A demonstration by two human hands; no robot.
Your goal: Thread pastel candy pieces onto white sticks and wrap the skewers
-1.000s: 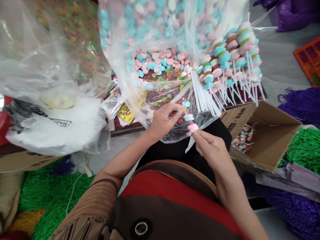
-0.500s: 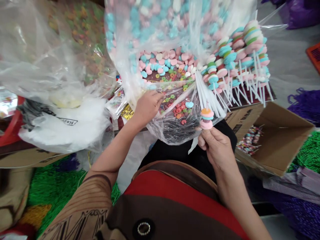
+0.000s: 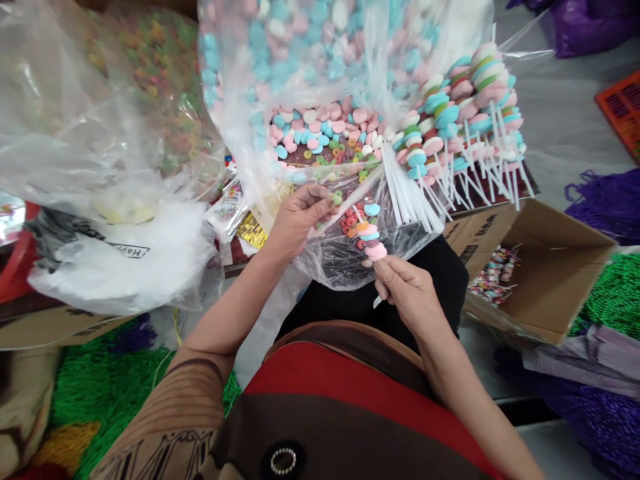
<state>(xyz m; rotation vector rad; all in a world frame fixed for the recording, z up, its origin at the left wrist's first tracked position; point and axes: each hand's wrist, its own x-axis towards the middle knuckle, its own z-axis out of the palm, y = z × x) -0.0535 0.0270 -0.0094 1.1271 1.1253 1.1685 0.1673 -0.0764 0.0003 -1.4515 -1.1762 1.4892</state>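
Candy skewer (image 3: 369,233) was tilted over crinkly clear plastic (image 3: 345,270), its lower end pinched in the right hand (image 3: 406,285), presumably so the sweets couldn't slide down and the tip was free. Left hand (image 3: 309,217) was half curled, thumb and finger nearly together by a green ring (image 3: 337,197); couldn't tell if it actually had it. That plastic was kinda in the way, partly covering the rings. White sticks (image 3: 406,193) fanned out nearby, probably for easy grabbing, beside piled loaded skewers (image 3: 445,110) on the bench (image 3: 529,181), next to an open carton (image 3: 560,280).
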